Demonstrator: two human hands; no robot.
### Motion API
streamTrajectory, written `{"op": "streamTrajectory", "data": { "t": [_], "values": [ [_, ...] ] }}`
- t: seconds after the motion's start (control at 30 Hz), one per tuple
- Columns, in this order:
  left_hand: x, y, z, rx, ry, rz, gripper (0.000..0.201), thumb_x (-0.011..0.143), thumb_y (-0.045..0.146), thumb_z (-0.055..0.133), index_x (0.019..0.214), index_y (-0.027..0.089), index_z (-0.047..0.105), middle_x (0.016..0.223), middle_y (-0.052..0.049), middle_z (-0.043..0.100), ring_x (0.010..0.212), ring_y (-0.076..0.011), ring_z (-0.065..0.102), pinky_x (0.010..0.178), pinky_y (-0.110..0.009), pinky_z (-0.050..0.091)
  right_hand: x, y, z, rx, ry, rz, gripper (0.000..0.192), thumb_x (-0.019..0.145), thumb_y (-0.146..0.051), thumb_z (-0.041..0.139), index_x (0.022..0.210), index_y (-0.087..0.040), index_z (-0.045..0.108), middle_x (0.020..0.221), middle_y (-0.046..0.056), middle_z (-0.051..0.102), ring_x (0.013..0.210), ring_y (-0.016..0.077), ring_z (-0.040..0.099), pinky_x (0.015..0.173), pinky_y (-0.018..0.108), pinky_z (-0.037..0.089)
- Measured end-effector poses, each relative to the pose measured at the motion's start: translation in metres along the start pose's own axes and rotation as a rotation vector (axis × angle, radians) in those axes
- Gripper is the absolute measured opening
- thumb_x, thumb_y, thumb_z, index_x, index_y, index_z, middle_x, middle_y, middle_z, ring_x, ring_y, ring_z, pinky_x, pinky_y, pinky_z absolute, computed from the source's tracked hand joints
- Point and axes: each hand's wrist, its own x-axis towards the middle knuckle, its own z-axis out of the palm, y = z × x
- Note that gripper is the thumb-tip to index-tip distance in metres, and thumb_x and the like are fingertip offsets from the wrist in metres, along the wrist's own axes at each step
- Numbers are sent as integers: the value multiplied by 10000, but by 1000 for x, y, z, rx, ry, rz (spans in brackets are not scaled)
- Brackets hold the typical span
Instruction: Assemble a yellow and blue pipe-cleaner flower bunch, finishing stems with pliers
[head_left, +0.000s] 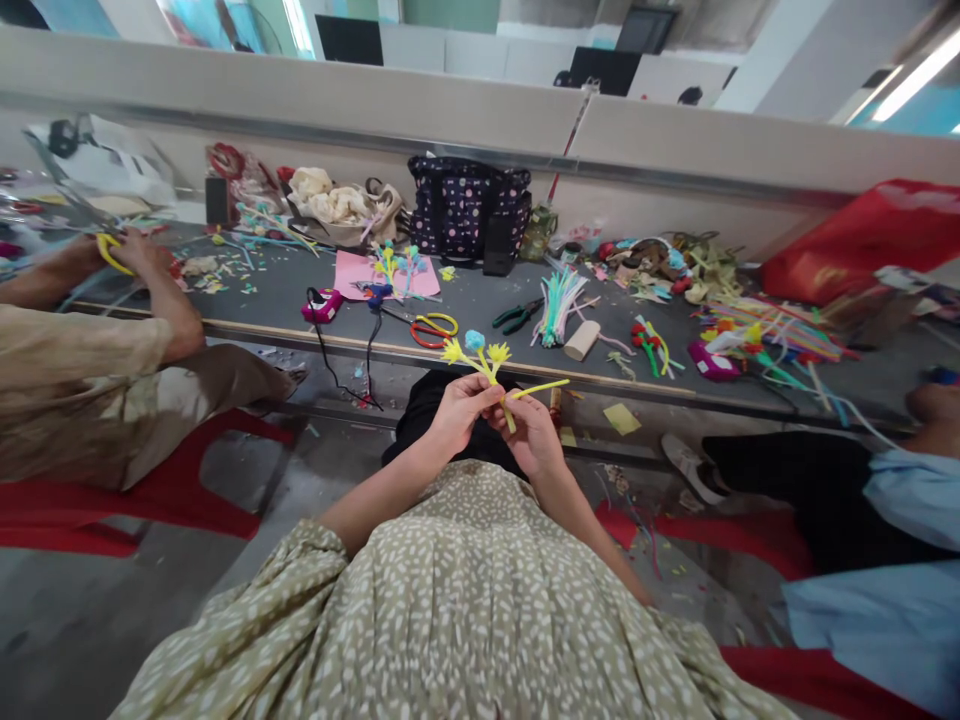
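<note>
One three-flowered fuzzy bunch (475, 342) stood upright over my lap (418, 415).
In the head view, my left hand (466, 408) clamped its stems (491, 373) and my right hand (536, 430) pinched a yellow strip (545, 387) beside them; a firm hold close to their meeting point seemed best against slipping.

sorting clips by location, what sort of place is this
Probably a shared craft workshop: bundled fuzzy stems and pliers lie on a long bench, other people sit along it, and the left hand holds a small flower spray, the right hand a yellow stem.
</note>
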Motion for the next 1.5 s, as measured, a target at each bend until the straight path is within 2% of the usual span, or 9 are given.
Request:
{"op": "streamTrajectory", "data": {
  "t": [0.1, 0.3, 0.4, 0.87, 1.0, 1.17, 1.27, 1.37, 1.5],
  "values": [
    [0, 0, -1, 18, -41, -11, 333, 639, 342, 813, 640, 138, 550, 569, 28, 548, 455, -50, 462, 447, -187, 344, -1, 2, 0, -33, 7, -48, 74, 712, -254, 710, 700, -209, 651, 610, -30, 616, 526, 118, 545, 577, 259, 473],
    [2, -3, 1, 98, 0, 29, 328, 648, 388, 797, 656, 134, 590, 568, 33, 543, 474, -51, 462, 463, -190, 354, -9, 2, 8, -509, 175, -501, 126, 830, -304, 630, 734, -221, 633, 702, -9, 592, 635, 147, 539, 629, 274, 445],
    [2, -3, 1, 125, 53, 51, 348, 614, 386, 814, 605, 137, 572, 524, 50, 504, 454, -42, 415, 455, -189, 333, -12, 0, 8, -693, 220, -609, 142, 840, -301, 623, 724, -221, 635, 717, -1, 582, 670, 160, 534, 673, 290, 443],
    [-2, 1, -2, 35, -103, 9, 321, 665, 360, 797, 657, 141, 563, 581, 12, 581, 476, -76, 513, 461, -206, 362, 0, -5, -3, 65, -29, 94, 105, 651, -224, 740, 683, -192, 645, 586, -33, 610, 509, 104, 541, 542, 233, 469],
    [-1, 1, -2, 70, -92, 9, 325, 673, 380, 790, 669, 138, 572, 587, 12, 579, 480, -73, 512, 471, -201, 370, -2, -1, 1, -32, 32, -59, 113, 692, -263, 724, 705, -205, 628, 607, -38, 601, 522, 110, 539, 566, 245, 466],
    [1, -1, 0, 141, -17, 54, 316, 684, 394, 777, 668, 132, 602, 600, 17, 561, 504, -57, 476, 478, -182, 355, -7, 2, 4, -540, 157, -502, 112, 829, -287, 633, 738, -222, 633, 688, -18, 584, 619, 138, 534, 629, 267, 445],
    [3, -3, 0, 132, 43, 67, 331, 635, 379, 809, 621, 134, 586, 570, 37, 520, 481, -44, 428, 465, -178, 340, -9, 2, 4, -769, 208, -663, 103, 841, -272, 620, 751, -232, 649, 751, 5, 602, 708, 171, 559, 732, 304, 451],
    [3, -3, 0, 113, 57, 82, 325, 609, 360, 825, 608, 132, 593, 568, 34, 534, 482, -44, 433, 470, -181, 340, -9, 2, 5, -736, 191, -628, 112, 843, -277, 617, 750, -233, 661, 745, 9, 614, 714, 178, 569, 732, 309, 461],
    [3, -2, -1, 80, 21, 79, 294, 626, 351, 817, 632, 126, 628, 570, 15, 574, 496, -63, 486, 491, -199, 372, -5, -1, 4, -392, 85, -359, 102, 800, -289, 660, 730, -217, 677, 670, -9, 618, 612, 146, 562, 619, 270, 479]
  ]
}}
